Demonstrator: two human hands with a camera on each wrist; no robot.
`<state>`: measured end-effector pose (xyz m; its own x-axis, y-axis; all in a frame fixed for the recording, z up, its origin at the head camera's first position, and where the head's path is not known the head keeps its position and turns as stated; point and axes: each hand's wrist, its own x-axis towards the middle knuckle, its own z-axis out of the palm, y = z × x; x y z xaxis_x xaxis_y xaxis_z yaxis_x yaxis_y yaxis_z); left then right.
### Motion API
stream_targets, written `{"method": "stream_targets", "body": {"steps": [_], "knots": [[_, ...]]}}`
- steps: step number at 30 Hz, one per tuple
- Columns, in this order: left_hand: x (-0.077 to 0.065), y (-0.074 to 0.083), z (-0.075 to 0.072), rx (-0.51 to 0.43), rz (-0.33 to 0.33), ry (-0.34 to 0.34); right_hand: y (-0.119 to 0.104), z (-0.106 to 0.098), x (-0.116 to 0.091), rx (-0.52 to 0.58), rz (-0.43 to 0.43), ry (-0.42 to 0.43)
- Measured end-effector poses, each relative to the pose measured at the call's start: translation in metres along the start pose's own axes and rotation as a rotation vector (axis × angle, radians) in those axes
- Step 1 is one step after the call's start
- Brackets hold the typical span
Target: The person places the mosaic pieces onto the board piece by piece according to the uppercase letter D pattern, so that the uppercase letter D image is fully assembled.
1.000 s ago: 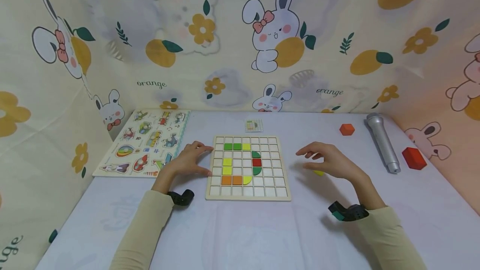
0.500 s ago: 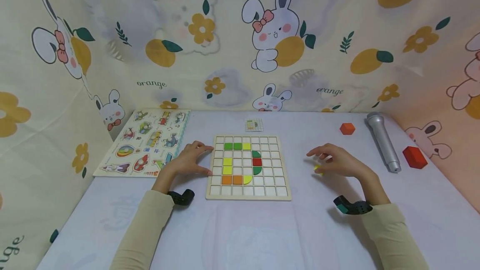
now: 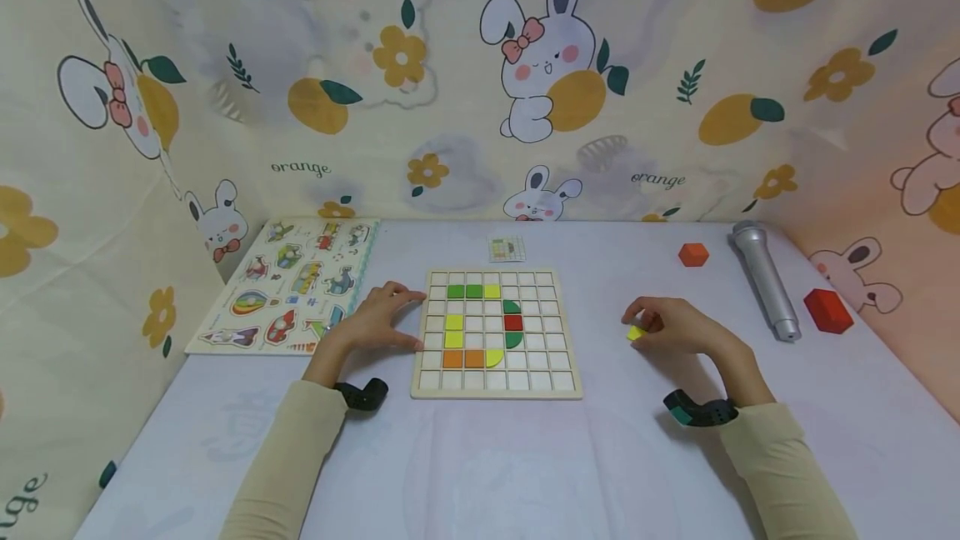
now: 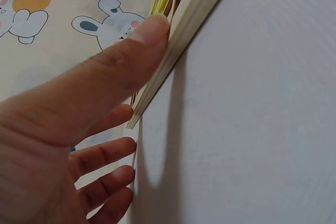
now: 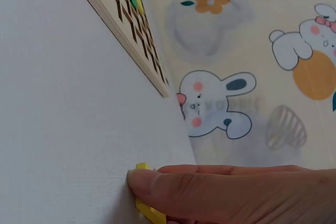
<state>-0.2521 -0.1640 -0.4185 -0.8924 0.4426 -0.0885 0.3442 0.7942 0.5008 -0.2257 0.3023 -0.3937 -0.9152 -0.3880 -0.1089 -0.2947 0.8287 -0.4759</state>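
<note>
In the head view a wooden grid board lies mid-table, with green, yellow, orange and red pieces in some of its cells. My left hand rests at its left edge, thumb and forefinger spread apart and touching the side. The left wrist view has the thumb against the board's edge. To the right of the board, my right hand pinches a small yellow piece between thumb and fingers. Most of that yellow piece is hidden behind the thumb in the right wrist view.
A small pattern card lies behind the board. At the left is a picture puzzle board with vehicle shapes. A silver cylinder lies far right, between a small orange-red block and a larger red block.
My right hand has moved right, away from the board, and its fingers have closed on the yellow piece. My left hand has stayed at the board's edge.
</note>
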Motion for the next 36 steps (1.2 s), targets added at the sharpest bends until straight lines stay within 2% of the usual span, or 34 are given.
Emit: {"method": "stream_targets", "body": {"steps": [6,10,15,18,26,30,36], "knots": [[0.000,0.002,0.000,-0.003,0.005,0.006,-0.001,-0.001,0.002,-0.008,0.013,0.009],[-0.002,0.003,-0.001,0.007,0.016,0.012,-0.004,0.000,0.006,-0.006,0.019,0.047],[-0.002,0.003,-0.002,0.008,0.022,0.009,-0.014,0.007,0.015,0.029,-0.088,0.143],[-0.002,0.002,-0.002,0.008,0.024,0.011,-0.027,0.013,0.023,0.057,-0.158,0.176],[-0.002,0.002,-0.002,0.005,0.019,0.010,-0.076,0.030,0.056,0.101,-0.271,0.209],[-0.003,0.003,-0.004,0.003,0.024,0.012,-0.101,0.042,0.074,0.135,-0.361,0.259],[-0.003,0.002,-0.003,-0.002,0.030,0.010,-0.132,0.062,0.098,0.174,-0.415,0.281]]}}
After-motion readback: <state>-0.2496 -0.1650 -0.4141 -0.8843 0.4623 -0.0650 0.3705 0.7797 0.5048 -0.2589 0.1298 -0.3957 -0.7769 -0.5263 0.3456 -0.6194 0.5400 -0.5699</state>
